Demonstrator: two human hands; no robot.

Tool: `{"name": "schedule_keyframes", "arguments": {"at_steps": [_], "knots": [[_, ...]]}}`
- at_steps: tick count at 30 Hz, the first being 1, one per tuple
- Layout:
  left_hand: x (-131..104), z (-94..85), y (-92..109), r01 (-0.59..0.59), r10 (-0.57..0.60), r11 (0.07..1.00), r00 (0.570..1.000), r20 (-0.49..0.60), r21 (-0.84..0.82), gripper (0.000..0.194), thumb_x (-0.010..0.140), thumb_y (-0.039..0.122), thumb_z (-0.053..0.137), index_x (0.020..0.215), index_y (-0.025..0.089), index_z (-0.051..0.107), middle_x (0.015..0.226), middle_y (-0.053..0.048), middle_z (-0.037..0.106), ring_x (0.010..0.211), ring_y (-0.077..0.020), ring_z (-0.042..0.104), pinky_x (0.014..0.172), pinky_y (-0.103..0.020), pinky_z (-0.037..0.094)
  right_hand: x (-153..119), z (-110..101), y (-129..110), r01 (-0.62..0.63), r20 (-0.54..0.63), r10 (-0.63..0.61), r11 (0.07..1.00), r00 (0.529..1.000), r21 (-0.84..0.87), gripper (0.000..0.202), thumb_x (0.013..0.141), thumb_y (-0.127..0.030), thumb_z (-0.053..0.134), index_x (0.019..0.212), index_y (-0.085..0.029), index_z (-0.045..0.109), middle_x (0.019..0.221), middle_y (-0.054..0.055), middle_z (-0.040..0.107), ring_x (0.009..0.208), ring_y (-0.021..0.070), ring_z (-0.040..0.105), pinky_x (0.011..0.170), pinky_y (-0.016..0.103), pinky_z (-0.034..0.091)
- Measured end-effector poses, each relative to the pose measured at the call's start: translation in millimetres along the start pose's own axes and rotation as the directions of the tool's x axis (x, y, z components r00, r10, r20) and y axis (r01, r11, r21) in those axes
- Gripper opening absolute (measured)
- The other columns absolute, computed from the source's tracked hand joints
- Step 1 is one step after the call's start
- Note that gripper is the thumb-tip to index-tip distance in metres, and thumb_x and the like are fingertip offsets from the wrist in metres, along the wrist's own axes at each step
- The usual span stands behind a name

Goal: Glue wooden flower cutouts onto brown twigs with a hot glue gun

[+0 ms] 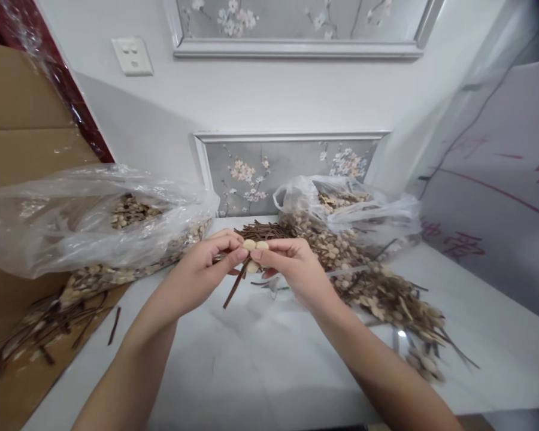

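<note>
Both hands meet in front of me above the white table. My left hand (218, 258) pinches a pale round slice (248, 245) between thumb and fingers, and a thin dark brown stick (234, 288) slants down from beneath it. My right hand (291, 263) grips another pale round slice (263, 245) at its edge, right beside the first. A third pale disc (252, 267) shows just below, between the two thumbs. Whether these discs are joined to the stick is hidden by my fingers. Behind my hands lies a bundle of brown sticks (260, 230).
To the left, a clear plastic bag (72, 221) holds many similar slices near a cardboard sheet (94, 308) with loose sticks. On the right, a heap of slices with sticks (377, 293) spreads before another plastic bag (368, 209). A framed floral picture (269, 173) stands at the wall.
</note>
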State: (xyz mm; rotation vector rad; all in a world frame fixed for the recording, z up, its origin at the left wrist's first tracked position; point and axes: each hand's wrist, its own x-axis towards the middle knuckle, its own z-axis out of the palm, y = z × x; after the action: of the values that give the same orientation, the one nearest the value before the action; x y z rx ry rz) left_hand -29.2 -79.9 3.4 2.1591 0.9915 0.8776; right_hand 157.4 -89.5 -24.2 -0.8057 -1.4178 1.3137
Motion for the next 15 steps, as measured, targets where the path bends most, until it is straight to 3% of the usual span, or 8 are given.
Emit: {"name": "schedule_keyframes", "arguments": {"at_steps": [2,4,7,10,12,15], "knots": [[-1,-1.5,0,0.044,-0.047,0.997,0.998,-0.048,-0.064,0.030,0.093,0.045,0.051,0.083,0.018,0.059,0.095,-0.005,0.060,0.084,-0.0168,0.059,0.070,-0.027,0.051,0,0,-1,0.010,-0.017,-0.010,1.000,1.000,0.018,0.019,0.080,-0.037,0.070,0.073,-0.020,0.076,0.076,0.002,0.072,0.070,0.0136,0.060,0.060,0.023,0.045],[-4,-2.3,1,0.012,-0.021,0.998,0.987,-0.159,-0.058,0.026,0.089,0.045,0.059,0.094,0.020,0.057,0.100,-0.006,0.060,0.092,-0.0188,0.062,0.070,-0.027,0.053,0,-1,-2,0.022,-0.052,-0.020,0.999,0.998,0.034,0.019,0.079,-0.038,0.071,0.076,-0.020,0.076,0.075,0.003,0.071,0.070,0.0141,0.060,0.060,0.023,0.046],[-12,-2.5,6,-0.192,0.262,0.944,0.929,-0.261,0.267,0.037,0.077,0.044,0.075,0.098,0.023,0.053,0.113,-0.007,0.057,0.113,-0.0261,0.058,0.086,-0.035,0.054,0,-2,-4,0.037,-0.097,-0.033,0.998,0.995,0.045,0.020,0.079,-0.039,0.072,0.080,-0.020,0.078,0.075,0.003,0.071,0.071,0.0148,0.060,0.060,0.024,0.047],[-19,-0.9,11,-0.322,0.500,0.690,0.860,-0.105,0.648,0.035,0.078,0.036,0.075,0.103,0.022,0.054,0.124,-0.011,0.053,0.128,-0.0323,0.048,0.103,-0.046,0.044,-2,-2,-7,0.045,-0.091,-0.041,0.998,0.995,0.046,0.022,0.081,-0.040,0.070,0.085,-0.020,0.078,0.079,0.004,0.072,0.075,0.0156,0.062,0.062,0.025,0.048],[-21,0.8,13,-0.357,0.564,0.550,0.825,-0.021,0.755,0.029,0.084,0.025,0.068,0.108,0.021,0.053,0.124,-0.014,0.054,0.130,-0.0325,0.046,0.107,-0.049,0.040,-3,-2,-8,0.056,-0.092,-0.052,0.998,0.994,0.042,0.022,0.081,-0.040,0.070,0.088,-0.021,0.078,0.080,0.004,0.073,0.075,0.0156,0.062,0.062,0.025,0.048],[-19,2.8,13,-0.410,0.645,0.432,0.763,0.043,0.803,0.030,0.083,0.011,0.063,0.110,0.018,0.052,0.119,-0.014,0.057,0.130,-0.0312,0.047,0.110,-0.048,0.038,-5,-1,-9,0.076,-0.115,-0.071,0.996,0.991,0.038,0.020,0.080,-0.039,0.071,0.084,-0.021,0.078,0.077,0.003,0.072,0.072,0.0145,0.061,0.061,0.024,0.048]]}}
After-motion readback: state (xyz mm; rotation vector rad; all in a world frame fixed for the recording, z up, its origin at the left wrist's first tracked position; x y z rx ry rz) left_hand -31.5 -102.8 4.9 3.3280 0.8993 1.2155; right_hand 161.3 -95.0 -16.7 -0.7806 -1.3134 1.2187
